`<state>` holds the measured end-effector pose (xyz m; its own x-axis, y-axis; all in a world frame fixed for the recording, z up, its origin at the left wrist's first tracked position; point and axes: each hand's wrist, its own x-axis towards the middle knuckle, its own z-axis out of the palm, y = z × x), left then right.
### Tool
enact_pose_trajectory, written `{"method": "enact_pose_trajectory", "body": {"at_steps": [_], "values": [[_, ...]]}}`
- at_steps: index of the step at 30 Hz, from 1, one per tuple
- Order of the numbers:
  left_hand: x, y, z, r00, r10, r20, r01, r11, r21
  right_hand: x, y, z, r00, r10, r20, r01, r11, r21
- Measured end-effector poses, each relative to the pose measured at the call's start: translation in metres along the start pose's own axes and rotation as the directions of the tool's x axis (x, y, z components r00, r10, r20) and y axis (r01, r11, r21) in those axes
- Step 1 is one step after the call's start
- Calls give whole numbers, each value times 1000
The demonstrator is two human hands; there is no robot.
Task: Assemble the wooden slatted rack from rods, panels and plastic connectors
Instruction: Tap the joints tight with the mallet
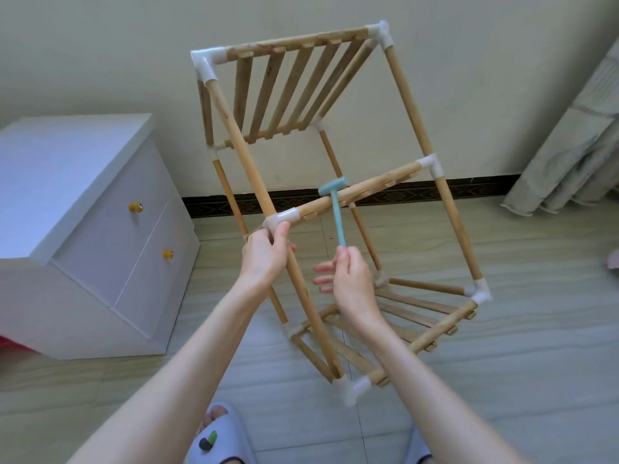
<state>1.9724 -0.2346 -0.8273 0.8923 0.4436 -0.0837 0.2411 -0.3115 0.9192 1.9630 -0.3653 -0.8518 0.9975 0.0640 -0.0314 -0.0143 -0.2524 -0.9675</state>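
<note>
The wooden slatted rack stands tilted on the floor, its rods joined by white plastic connectors. A slatted panel fills its top level and another its bottom. My left hand grips the near front rod just below the white middle connector. My right hand pinches the lower end of a small teal plastic hammer. The hammer's head sits against the middle crossbar, and my other fingers stick out to the left.
A white drawer cabinet with orange knobs stands at the left, close to the rack. A wall with a dark skirting is behind. Bundled grey fabric leans at the right. My slippered feet are on the tiled floor below.
</note>
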Motion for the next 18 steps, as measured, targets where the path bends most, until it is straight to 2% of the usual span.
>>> {"method": "enact_pose_trajectory", "body": {"at_steps": [2, 4, 9, 12, 18], "values": [[0, -2, -1, 1000, -27, 15, 28, 998, -62, -15, 3, 7, 996, 85, -15, -84, 995, 59], [-1, -2, -2, 998, -57, 8, 57, 992, -116, -27, 8, 12, 994, 101, -48, -98, 992, 76], [-14, 4, 3, 991, -133, 19, 134, 963, -234, -46, 26, 19, 978, 82, -190, -71, 995, 66], [-21, 5, 8, 981, -189, 33, 190, 936, -295, -43, 28, 12, 953, 10, -302, -17, 1000, -21], [-29, -5, 3, 921, -388, 40, 362, 811, -461, -27, 29, -1, 982, -64, -175, 30, 981, -190]]}}
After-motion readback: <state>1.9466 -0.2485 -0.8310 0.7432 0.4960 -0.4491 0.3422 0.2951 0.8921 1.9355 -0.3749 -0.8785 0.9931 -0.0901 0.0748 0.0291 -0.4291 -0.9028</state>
